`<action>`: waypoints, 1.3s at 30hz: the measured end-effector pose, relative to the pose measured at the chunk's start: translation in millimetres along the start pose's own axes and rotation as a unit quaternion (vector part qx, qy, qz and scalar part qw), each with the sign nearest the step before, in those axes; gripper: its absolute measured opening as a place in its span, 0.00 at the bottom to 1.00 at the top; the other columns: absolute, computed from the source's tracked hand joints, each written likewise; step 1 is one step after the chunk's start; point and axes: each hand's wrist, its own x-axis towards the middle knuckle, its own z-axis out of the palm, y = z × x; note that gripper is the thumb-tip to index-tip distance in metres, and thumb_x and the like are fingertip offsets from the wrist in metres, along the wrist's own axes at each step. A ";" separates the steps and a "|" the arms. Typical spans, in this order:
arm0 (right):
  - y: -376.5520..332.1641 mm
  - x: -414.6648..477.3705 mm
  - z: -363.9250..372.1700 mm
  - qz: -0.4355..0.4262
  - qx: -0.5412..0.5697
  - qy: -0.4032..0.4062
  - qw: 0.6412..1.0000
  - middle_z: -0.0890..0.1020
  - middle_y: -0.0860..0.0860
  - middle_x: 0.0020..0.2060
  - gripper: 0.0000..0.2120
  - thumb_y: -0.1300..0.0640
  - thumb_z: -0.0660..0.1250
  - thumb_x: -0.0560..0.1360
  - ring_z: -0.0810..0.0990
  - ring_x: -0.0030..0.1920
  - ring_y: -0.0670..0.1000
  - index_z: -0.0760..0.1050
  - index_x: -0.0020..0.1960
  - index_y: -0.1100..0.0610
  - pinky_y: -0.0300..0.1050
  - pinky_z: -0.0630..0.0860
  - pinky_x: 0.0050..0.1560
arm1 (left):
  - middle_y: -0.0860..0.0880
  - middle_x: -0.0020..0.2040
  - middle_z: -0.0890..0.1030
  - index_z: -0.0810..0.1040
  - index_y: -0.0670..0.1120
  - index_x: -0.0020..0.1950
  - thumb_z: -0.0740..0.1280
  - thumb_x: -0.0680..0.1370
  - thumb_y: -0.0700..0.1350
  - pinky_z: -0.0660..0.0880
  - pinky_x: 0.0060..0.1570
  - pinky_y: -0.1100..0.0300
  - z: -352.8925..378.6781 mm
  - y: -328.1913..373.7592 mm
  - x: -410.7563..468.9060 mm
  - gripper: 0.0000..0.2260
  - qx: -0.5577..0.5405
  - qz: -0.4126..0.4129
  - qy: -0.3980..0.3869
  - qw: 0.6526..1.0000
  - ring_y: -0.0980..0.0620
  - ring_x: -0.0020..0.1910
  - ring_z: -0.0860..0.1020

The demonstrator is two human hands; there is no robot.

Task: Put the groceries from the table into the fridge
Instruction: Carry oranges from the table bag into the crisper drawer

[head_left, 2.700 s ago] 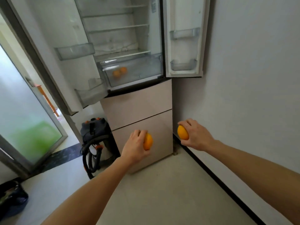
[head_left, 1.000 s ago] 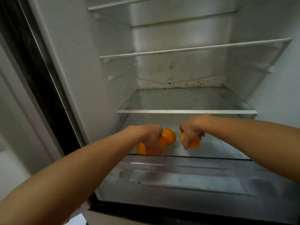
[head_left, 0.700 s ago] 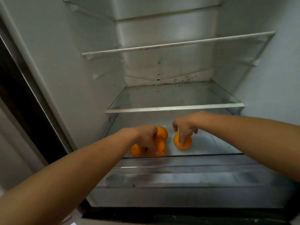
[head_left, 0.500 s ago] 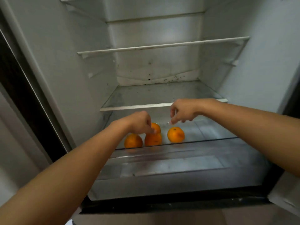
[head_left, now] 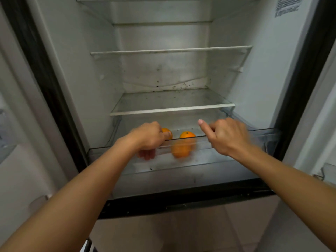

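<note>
I count three oranges [head_left: 187, 134] in the clear drawer [head_left: 200, 159], toward its left front. My left hand [head_left: 147, 138] curls its fingers over the drawer's front rim. My right hand [head_left: 227, 137] is blurred with the forefinger out, and I cannot tell its grip.

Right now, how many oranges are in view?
3 oranges: one behind the left hand, one right of it over the drawer rim, one blurred through the clear front. The hand may hide more.

A clear, glossy plastic crisper drawer [head_left: 261, 131] holds oranges [head_left: 187, 134] with softly matt skin. The shelf [head_left: 172, 111] above looks like transparent glass edged in white plastic. The smooth white back wall [head_left: 163, 73] carries dark specks.
</note>
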 end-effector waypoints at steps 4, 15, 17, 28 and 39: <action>-0.3 21.9 10.7 0.005 -0.006 0.057 0.998 0.79 0.58 0.32 0.33 0.35 0.46 0.78 0.78 0.39 0.62 0.68 0.25 0.53 0.49 0.69 0.36 | 0.43 0.40 0.83 0.73 0.45 0.37 0.55 0.79 0.61 0.72 0.41 0.53 0.3 -9.0 18.7 0.23 0.119 0.025 0.206 0.971 0.41 0.45 0.80; 18.8 80.1 76.6 -0.113 -0.021 0.150 0.982 0.82 0.53 0.56 0.25 0.42 0.51 0.80 0.80 0.56 0.56 0.82 0.55 0.54 0.52 0.75 0.50 | 0.45 0.55 0.80 0.79 0.48 0.57 0.42 0.79 0.60 0.68 0.54 0.50 19.2 -47.3 65.3 0.29 0.258 0.084 0.348 0.897 0.44 0.57 0.75; 19.4 86.9 84.1 -0.093 -0.020 0.133 0.986 0.81 0.53 0.59 0.27 0.41 0.47 0.80 0.78 0.61 0.56 0.80 0.59 0.53 0.53 0.72 0.55 | 0.44 0.62 0.77 0.76 0.47 0.63 0.41 0.79 0.60 0.68 0.59 0.48 16.4 -51.9 81.2 0.30 0.247 0.089 0.340 0.903 0.44 0.64 0.73; 22.6 118.1 121.4 -0.053 -0.008 0.070 0.996 0.73 0.54 0.69 0.35 0.35 0.39 0.79 0.68 0.70 0.57 0.70 0.70 0.53 0.57 0.63 0.67 | 0.42 0.61 0.77 0.73 0.43 0.66 0.49 0.81 0.58 0.63 0.64 0.49 29.5 -80.6 132.5 0.25 0.242 0.087 0.376 0.890 0.41 0.61 0.74; 18.6 83.2 87.5 -0.040 0.053 0.028 0.997 0.65 0.60 0.73 0.22 0.47 0.59 0.80 0.60 0.73 0.60 0.68 0.70 0.57 0.56 0.58 0.71 | 0.37 0.67 0.69 0.70 0.42 0.67 0.63 0.78 0.48 0.64 0.64 0.45 15.7 -64.9 92.7 0.20 0.222 0.063 0.274 0.934 0.37 0.65 0.67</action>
